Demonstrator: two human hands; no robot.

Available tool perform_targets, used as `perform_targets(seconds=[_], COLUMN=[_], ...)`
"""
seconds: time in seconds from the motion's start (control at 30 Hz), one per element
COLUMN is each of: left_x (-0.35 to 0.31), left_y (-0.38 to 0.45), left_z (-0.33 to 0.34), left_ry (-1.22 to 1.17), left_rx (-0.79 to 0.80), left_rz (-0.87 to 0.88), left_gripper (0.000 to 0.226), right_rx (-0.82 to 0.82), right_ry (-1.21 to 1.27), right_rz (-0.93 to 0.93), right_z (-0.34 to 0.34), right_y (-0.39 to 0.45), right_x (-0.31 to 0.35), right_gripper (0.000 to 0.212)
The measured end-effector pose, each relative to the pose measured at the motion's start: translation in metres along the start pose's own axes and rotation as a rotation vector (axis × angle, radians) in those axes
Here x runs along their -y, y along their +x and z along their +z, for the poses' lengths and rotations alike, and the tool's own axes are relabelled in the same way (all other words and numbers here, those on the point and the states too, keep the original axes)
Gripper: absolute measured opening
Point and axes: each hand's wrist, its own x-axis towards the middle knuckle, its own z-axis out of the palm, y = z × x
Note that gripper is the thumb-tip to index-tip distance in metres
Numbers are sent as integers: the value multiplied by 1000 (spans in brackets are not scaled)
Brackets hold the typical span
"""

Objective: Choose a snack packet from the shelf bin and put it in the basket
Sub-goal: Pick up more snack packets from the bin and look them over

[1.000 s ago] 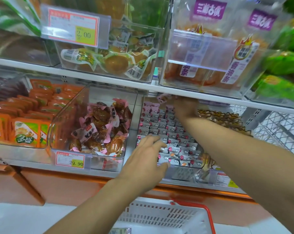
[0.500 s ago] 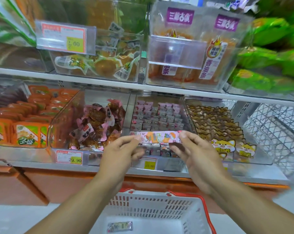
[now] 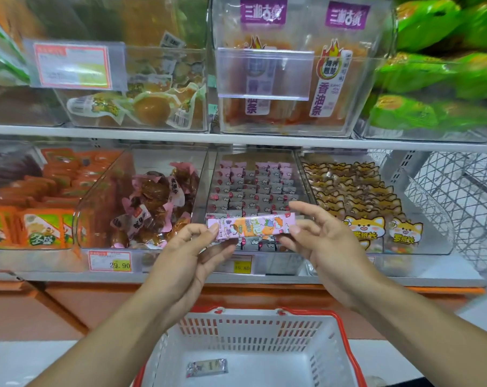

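Store shelving of white metal fills the head view, carrying two tiers of clear rigid plastic bins above an orange base panel.

Upper tier: one clear bin contains vacuum-sealed pouches with round amber contents, and a price label is clipped to its front; the print is blurred. Next to it, a taller bin contains upright red-orange bags with purple headers. Glossy green bags lie at far right.

Lower tier, left to right: flat orange sachets; a bin of brown pieces in crinkled pink-edged wrappers; the shelf bin of small pink-and-grey packets in neat rows; a bin of packets printed with a cartoon fox. A white wire rack stands at far right.

The snack packet, a slim rectangular bar in glossy pink-and-orange film, is held level in front of the shelf bin, above the basket. The left hand pinches its left end between thumb and fingertips. The right hand pinches its right end likewise, remaining fingers loosely spread.

The basket, white slotted plastic with a red rim, sits below the hands. One silver foil packet lies flat on its floor.
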Motion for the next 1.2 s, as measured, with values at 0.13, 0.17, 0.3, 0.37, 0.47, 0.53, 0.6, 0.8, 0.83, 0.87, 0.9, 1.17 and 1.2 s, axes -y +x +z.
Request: perform_targets(seconds=[0.13, 0.17, 0.3, 0.37, 0.47, 0.53, 0.6, 0.8, 0.83, 0.87, 0.9, 1.17, 1.2], left_x=[1, 2, 6, 5, 0, 0, 1, 2, 3, 4, 5, 9, 8], left_y=[1, 1, 0, -2, -7, -9, -9, -7, -6, -5, -5, -5, -5], left_z=[-1, -1, 2, 3, 4, 3, 3, 0, 0, 0, 0, -2, -1], left_ry=[26, 46, 88, 94, 175, 244, 280, 297, 287, 289, 306, 376, 374], left_rx=[-14, -9, 2, 37, 155, 168, 136, 65, 57, 45, 31, 83, 97], left_rz=[-13, -20, -10, 19, 49, 76, 93, 36, 13, -4, -15, 9, 13], left_gripper=[13, 16, 15, 30, 45, 53, 55, 37, 38, 40, 43, 44, 42], right_rx=[165, 169, 140, 127, 97, 102, 137, 292, 299, 294, 282, 155, 138], right_ry=[-319, -362, -384, -292, -176, -125, -98, -239, -341, -433, -480, -379, -376], right_rz=[-107, -123, -143, -115, -27, 54, 147, 90, 28, -51, -123, -50, -18], right_z=[-3, -3, 1, 1, 1, 0, 1, -4, -5, -5, -4, -2, -2], right_y=[-5, -6, -7, -6, -3, -1, -1, -2, -2, -3, -3, -1, 0], right_x=[5, 5, 4, 2, -1, -2, -2, 1, 0, -1, -2, -6, -6], right_gripper=[57, 53, 34, 33, 29, 31, 41, 49, 58, 60, 57, 28, 31])
